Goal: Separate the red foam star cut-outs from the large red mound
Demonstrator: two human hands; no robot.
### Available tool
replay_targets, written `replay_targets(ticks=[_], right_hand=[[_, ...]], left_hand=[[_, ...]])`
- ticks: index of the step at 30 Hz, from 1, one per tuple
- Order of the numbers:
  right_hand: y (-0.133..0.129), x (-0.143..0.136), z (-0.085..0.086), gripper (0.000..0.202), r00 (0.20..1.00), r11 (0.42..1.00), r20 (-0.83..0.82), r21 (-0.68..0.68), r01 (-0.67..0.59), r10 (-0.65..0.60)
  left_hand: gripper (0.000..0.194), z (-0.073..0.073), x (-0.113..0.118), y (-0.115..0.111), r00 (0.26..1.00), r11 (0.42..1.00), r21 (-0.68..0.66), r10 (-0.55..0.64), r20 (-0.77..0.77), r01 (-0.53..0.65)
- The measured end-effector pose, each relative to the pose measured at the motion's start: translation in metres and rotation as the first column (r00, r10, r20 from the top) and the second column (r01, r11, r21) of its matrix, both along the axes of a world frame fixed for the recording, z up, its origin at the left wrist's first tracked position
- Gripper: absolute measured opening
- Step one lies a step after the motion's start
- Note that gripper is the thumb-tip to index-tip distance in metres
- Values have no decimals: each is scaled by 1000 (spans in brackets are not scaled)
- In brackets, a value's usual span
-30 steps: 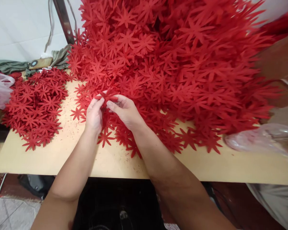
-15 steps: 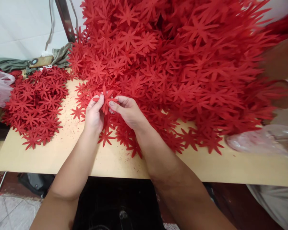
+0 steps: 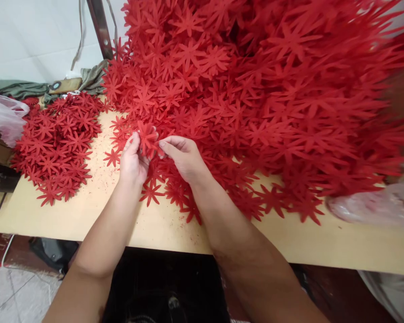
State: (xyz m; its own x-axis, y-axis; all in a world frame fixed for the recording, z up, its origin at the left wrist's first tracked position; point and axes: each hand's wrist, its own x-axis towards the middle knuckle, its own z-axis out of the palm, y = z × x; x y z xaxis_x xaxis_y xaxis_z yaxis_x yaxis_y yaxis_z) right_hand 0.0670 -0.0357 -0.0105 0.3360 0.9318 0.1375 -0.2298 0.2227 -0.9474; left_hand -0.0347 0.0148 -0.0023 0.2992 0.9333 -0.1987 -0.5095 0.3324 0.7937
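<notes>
Between my two hands is a red flower-shaped cutout [image 3: 148,138] with long narrow petals, held just above the near edge of a big heap. My left hand [image 3: 133,157] grips it from the left, thumb on top and fingers partly behind it. With thumb and forefinger, my right hand [image 3: 181,154] pinches petals on its right side. Whether it is one layer or several stacked together I cannot tell. Behind and to the right rises the large heap of like red cutouts [image 3: 202,89]. A few loose ones [image 3: 151,193] lie below my hands on the table.
A smaller pile of red cutouts [image 3: 59,146] lies on the left of the wooden table [image 3: 114,224]. Plastic bags stand at the left [image 3: 6,116] and right [image 3: 373,206]. Green cloth [image 3: 16,89] lies along the wall, near a metal post [image 3: 101,31].
The cutout between my hands has turned, and its petals look more bunched and layered. My right fingers have shifted slightly right along it. The whole view has swung a little.
</notes>
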Motion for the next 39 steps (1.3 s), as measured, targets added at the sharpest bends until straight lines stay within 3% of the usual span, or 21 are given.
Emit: replay_targets(ticks=[3,5,7,11,15,20,26,30,36,39], right_hand=[[1,8,0,17,983,983,-7,-10,184,-184],[2,13,0,14,974,975,-41,-18,221,-222],[1,14,1,9,978,981,-86,-52,187,-191],[0,7,2,12,986,989,-134,-126,82,-99],[1,1,-1,20,989,990,-109,-110,85,-97],[3,-2,-4,38,996,998,-84,-68,-8,2],[4,2,-6,43,989,994,-111,-71,87,-94],[4,4,-5,43,990,996,-117,-43,78,-83],[3,1,-2,43,986,999,-161,-26,-42,38],[2,-1,-1,45,989,999,-147,-27,-30,26]], left_hand=[[18,-7,-13,16,990,990,-7,140,-11,-140],[14,-9,-21,25,981,981,18,195,-9,-195],[8,-9,-24,27,982,980,73,185,-25,-183],[18,-4,-12,11,993,976,214,52,-104,-28],[20,0,-2,-4,982,956,276,-44,-183,95],[24,0,-2,-6,973,938,335,-12,-232,92],[21,6,-5,-5,975,935,335,-39,-218,112],[23,9,-6,-7,970,927,355,-30,-241,117],[12,3,-3,-2,964,946,323,80,-253,6],[7,1,-4,1,965,953,303,80,-248,-1]])
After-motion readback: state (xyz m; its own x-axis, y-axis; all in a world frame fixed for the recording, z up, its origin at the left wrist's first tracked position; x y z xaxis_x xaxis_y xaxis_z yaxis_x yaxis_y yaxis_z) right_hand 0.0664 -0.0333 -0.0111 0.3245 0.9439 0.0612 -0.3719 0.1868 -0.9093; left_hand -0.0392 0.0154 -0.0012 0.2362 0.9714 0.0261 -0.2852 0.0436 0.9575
